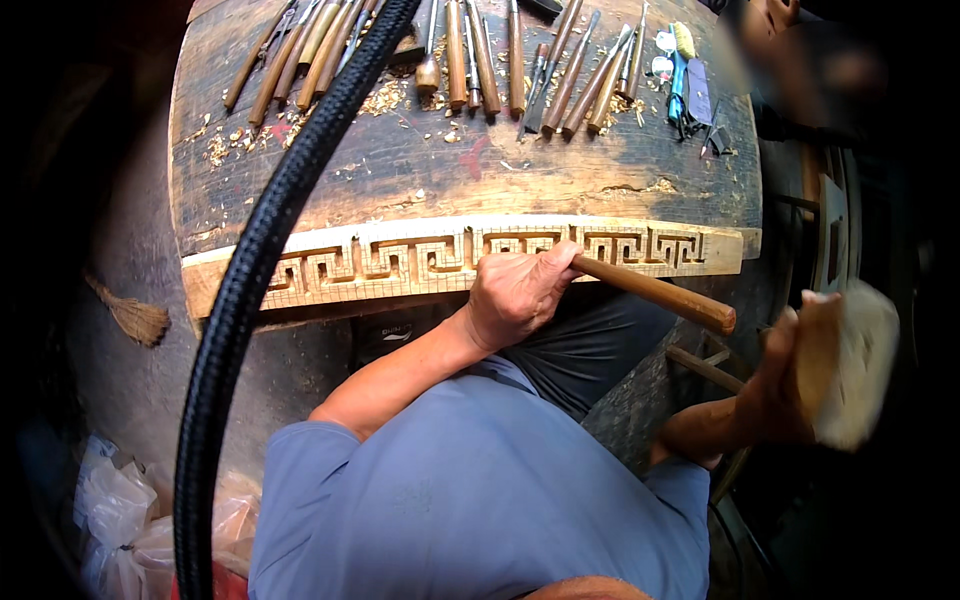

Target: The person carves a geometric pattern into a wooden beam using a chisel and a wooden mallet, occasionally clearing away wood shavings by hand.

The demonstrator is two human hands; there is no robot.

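Observation:
A long pale wooden board (722, 252) lies along the near edge of the workbench, carved with a fret pattern over pencilled grid lines. My left hand (518, 298) is closed around a chisel (660, 293) at the board's middle. The chisel's brown wooden handle slants out to the right, while its blade is hidden behind my fingers. Off to the right, apart from the chisel, my right hand (772, 392) grips a wooden mallet (852, 365). That mallet is raised beside the bench and slightly blurred.
Several chisels (455, 55) lie in a row across the back of the worn workbench (390, 185), among wood shavings. A brush (684, 40) sits at the far right. A black braided cable (265, 235) crosses my view. Below are a small broom (138, 318) and plastic bags (125, 520).

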